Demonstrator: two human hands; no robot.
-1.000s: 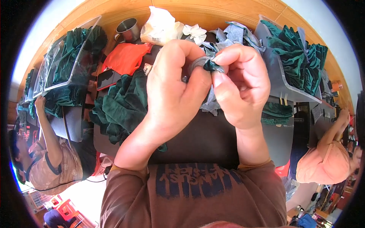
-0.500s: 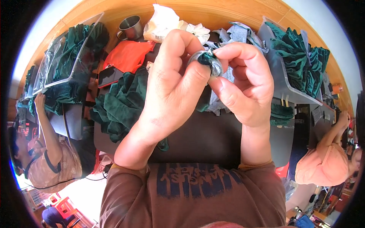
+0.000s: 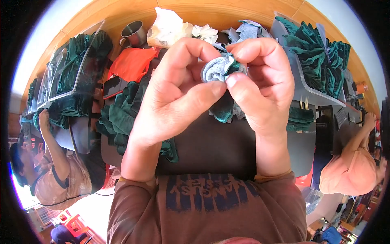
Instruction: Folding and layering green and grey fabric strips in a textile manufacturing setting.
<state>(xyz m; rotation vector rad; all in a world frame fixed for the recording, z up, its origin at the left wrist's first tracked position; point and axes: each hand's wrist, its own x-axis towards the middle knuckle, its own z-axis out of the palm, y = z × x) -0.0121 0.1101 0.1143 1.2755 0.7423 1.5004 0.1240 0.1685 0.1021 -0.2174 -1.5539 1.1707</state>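
Both hands are raised over the dark table, meeting at a small piece of fabric [image 3: 214,70] that is bunched into folds, pale grey on its back and dark green velvet on the other face. My left hand [image 3: 170,95] pinches its left side between thumb and curled fingers. Opposite it, my right hand [image 3: 266,81] grips the right side, its thumb pressed near the left thumb tip. Below the thumbs, a strip of green velvet [image 3: 222,110] shows; whether it joins the held piece, I cannot tell. A heap of dark green velvet [image 3: 122,116] lies left of my left wrist.
Clear plastic bins with green velvet bundles stand left [image 3: 77,83] and right [image 3: 302,79]. At the back are a metal mug [image 3: 134,34], a red cloth [image 3: 132,64], a white bag [image 3: 167,30] and grey fabric scraps [image 3: 250,31]. People sit left [image 3: 61,177] and right [image 3: 345,175].
The fabric piece has been turned so more of its pale folded back shows. My right thumb has moved up onto it, and my left thumb has shifted lower.
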